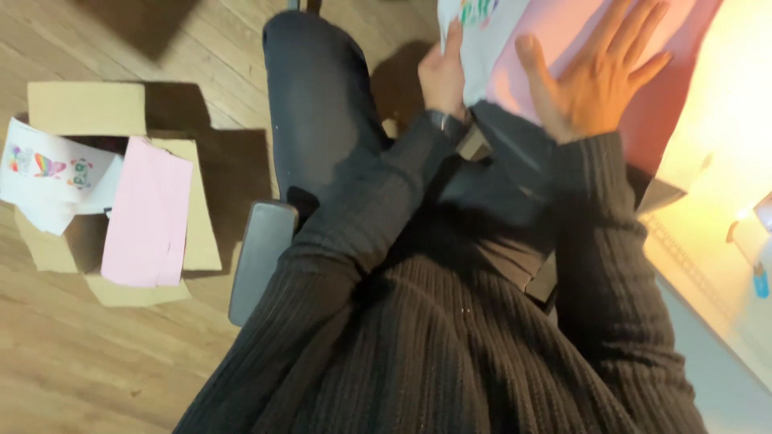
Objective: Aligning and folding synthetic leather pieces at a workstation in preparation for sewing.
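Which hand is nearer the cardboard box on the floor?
Left. The left hand grips the edge of a white printed sheet, on the side toward the cardboard box. The right hand lies flat on pink paper, farther away.

Single head-worn view, looking steeply down along wearer's own torso and lap. Close range: dark ribbed sweater fills lower frame. Left hand (442,76) and right hand (599,76) sit at top edge, on pink sheet (563,32). Wooden floor (80,362) and cardboard box (88,108) at frame left; desk edge (708,265) at right. Slight motion blur.
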